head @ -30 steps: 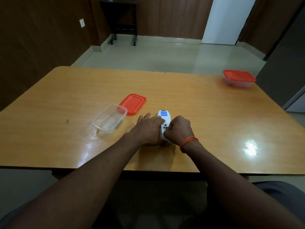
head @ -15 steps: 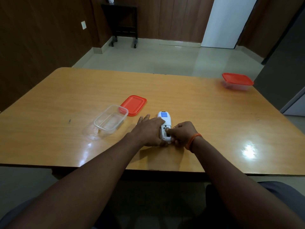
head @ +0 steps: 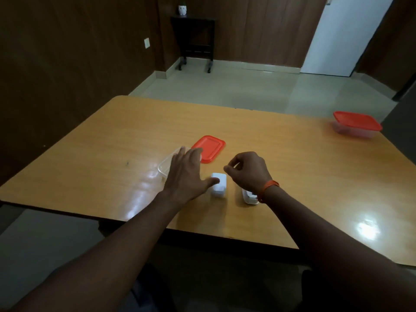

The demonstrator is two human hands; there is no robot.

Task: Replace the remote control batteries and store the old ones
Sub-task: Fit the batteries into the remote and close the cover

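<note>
Desk (head: 292, 176) first: wide honey-coloured wood, glare patches toward the front edge. Both forearms come in from below. L hand (head: 185, 174) is spread flat, fingers straight and released, over the near-right end of the clear tub (head: 163, 168), thumb touching a small white piece (head: 218, 185). That's prob. the battery cover, can't be sure. R hand (head: 248, 171), orange band (head: 270, 185) on the wrist, hangs just right of that piece, fingers (head: 228, 170) curled w/ thumb and index tips pressed together. Whether a cell sits in that pinch I can't tell, too small.

Far right corner: closed tub (head: 356, 124), red-topped, well apart from everything. Loose lid (head: 211, 147), red, lies just beyond the clear tub. Then the remote (head: 248, 198), mostly hidden under the R wrist, dark battery bay showing, long axis approx. away from the person.

Now the bit that matters: the clear tub lies left and slightly forward of the R fingertips, its long axis diagonal, near-left to far-right, w/ the white piece between. L hand is nearer it. If R carries an old cell, it's a short leftward trip, and L prob. has to clear the opening.
</note>
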